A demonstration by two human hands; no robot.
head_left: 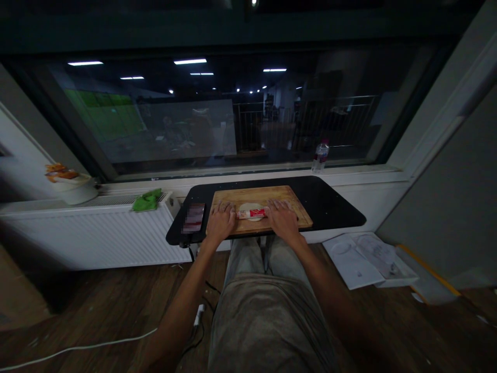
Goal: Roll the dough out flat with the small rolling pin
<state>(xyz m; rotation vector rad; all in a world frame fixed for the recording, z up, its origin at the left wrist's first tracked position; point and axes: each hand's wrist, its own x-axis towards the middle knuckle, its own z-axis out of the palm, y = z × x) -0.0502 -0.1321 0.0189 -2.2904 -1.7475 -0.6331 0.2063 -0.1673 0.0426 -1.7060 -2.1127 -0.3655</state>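
Observation:
A rolling pin (251, 213) with a red-and-white printed wrap lies crosswise over a flat, pale round of dough (251, 205). My left hand (222, 220) is closed over its left end, fingers pointing forward. At the other end my right hand (282, 217) covers and grips the pin in the same way. Both palms face down, hiding the pin's ends. Beneath everything is a wooden cutting board (252, 194).
The board rests on a small black table (330, 207) against the windowsill. A phone (193, 217) lies left of the board. A bottle (320, 156) stands on the sill. A green cloth (146, 200) lies on the radiator (101, 233). An open white box (365, 256) is on the floor.

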